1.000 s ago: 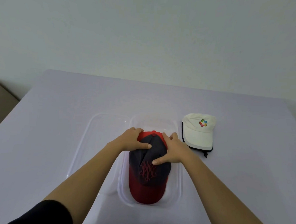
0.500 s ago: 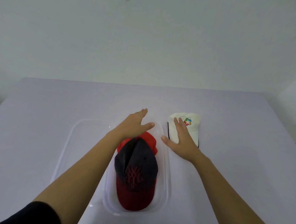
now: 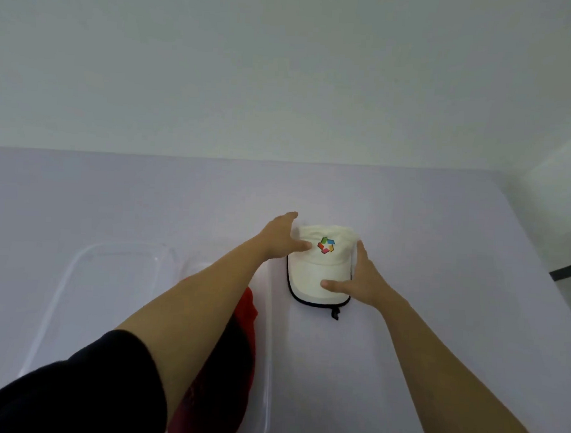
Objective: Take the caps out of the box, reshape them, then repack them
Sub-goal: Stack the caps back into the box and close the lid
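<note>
Nearest you, red cap [image 3: 237, 353] lies in clear box [image 3: 268, 331], partly under your left forearm. Beyond, white cap [image 3: 321, 271] sits on table [image 3: 440, 257]; left hand [image 3: 281, 237] and right hand [image 3: 362, 280], both spread, flank and touch it.

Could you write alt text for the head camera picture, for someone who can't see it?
Two bare hands, left and right, rest on a white cap with a colourful logo lying on a pale table. Beside it, a red-and-dark cap sits in a clear plastic box.
</note>
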Demonstrator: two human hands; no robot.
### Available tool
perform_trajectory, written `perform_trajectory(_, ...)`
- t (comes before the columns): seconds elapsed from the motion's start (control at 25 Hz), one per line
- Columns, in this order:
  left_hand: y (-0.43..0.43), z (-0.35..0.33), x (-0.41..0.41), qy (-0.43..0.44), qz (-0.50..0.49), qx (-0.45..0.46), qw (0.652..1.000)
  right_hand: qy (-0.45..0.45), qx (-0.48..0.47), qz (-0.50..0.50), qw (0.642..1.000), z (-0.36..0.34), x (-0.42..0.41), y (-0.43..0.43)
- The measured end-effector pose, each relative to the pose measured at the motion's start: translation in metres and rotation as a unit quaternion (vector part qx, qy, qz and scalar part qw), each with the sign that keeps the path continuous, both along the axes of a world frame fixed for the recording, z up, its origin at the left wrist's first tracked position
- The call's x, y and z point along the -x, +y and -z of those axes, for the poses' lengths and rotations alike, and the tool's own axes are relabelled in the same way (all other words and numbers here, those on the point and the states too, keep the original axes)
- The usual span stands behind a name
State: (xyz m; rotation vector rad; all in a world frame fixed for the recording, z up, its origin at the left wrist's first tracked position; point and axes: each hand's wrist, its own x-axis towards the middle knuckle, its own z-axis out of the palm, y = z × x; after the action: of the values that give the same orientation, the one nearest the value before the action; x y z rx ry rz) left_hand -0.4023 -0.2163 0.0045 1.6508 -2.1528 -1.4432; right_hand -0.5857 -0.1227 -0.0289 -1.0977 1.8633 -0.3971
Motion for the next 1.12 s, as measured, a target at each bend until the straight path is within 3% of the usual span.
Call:
perform_trajectory(0.2,-0.006,0.029,0.024,0.026,-0.056,-0.089,0.994,-0.031,-0.039,0.064,0.997,0.032,0.005,0.000)
perform_trajectory(0.32,-0.011,0.030,0.027,0.082,-0.105,-0.126,0.983,-0.119,-0.026,0.155,0.980,0.038,0.010,0.000)
perform_trajectory(0.4,-0.013,0.027,0.025,0.131,-0.124,-0.151,0.972,-0.214,-0.002,0.213,0.953,0.037,0.013,0.004)
perform_trajectory(0.56,-0.011,0.010,0.020,0.173,-0.121,-0.161,0.964,-0.350,0.030,0.223,0.909,0.021,0.005,0.019)
perform_trajectory(0.68,-0.006,-0.021,0.015,0.198,-0.117,-0.124,0.965,-0.472,0.090,0.252,0.840,0.007,-0.004,0.023)
perform_trajectory(0.8,0.000,-0.061,-0.003,0.249,-0.144,-0.117,0.951,-0.517,0.158,0.230,0.809,-0.021,-0.021,0.020)
perform_trajectory(0.96,0.017,-0.100,-0.051,0.306,-0.182,-0.190,0.915,-0.567,0.199,0.140,0.787,-0.062,-0.058,0.017)
perform_trajectory(1.12,0.036,-0.113,-0.101,0.335,-0.203,-0.169,0.904,-0.559,0.184,0.091,0.803,-0.078,-0.099,0.020)
